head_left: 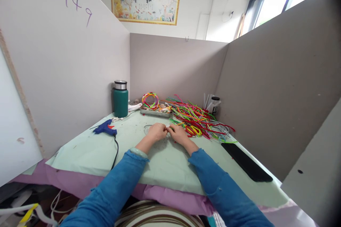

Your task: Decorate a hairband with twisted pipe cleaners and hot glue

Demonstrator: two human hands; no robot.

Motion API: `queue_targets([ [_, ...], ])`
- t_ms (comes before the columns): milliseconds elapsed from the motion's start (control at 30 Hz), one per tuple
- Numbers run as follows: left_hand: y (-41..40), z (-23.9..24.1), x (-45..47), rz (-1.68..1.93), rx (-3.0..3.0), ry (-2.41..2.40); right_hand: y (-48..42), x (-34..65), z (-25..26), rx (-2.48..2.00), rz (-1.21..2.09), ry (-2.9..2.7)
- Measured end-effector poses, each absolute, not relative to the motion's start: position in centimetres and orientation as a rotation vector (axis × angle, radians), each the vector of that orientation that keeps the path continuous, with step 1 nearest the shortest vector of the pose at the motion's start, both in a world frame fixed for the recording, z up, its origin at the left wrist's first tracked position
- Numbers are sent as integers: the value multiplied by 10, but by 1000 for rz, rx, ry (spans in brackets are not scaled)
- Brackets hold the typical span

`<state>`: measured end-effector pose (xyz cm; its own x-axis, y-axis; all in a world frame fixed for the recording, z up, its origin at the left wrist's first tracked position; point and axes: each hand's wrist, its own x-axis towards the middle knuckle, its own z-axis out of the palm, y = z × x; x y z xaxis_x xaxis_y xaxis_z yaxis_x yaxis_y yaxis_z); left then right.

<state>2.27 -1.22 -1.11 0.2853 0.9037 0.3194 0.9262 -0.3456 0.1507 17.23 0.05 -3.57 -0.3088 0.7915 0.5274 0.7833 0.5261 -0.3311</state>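
Fuzzy pipe cleaners point(198, 118) in red, green and yellow are lying heaped on the table point(170, 170) just beyond my right hand point(178, 133). I am holding it against my left hand point(157, 132) near the table's middle, both curled narrow and pinching what is looking like a thin wire point(147, 127), which is looping out past the left. I am judging it light, springy and easily kinked, so best pinched close to the bend, though the pinched part itself is showing too small to make out.
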Motion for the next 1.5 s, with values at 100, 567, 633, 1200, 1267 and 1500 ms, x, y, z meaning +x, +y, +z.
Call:
queue_targets([
  [100, -12, -11, 23, -534, -2467, -1763, 1, 172, -36, -1267, 28, -2127],
  [567, -14, -10, 24, -488, -2474, -1787, 0, 172, -36, -1286, 44, -2155],
  [633, -14, -10, 24, -480, -2475, -1782, -1, 172, -36, -1292, 42, -2154],
  [1200, -17, -9, 25, -503, -2478, -1824, -1, 173, -37, -1279, 55, -2154],
  [1267, -17, -9, 25, -503, -2483, -1819, -1, 173, -37, -1289, 44, -2151],
  [1500, -15, -10, 24, -546, -2467, -1800, -1, 172, -35, -1257, 16, -2123],
])
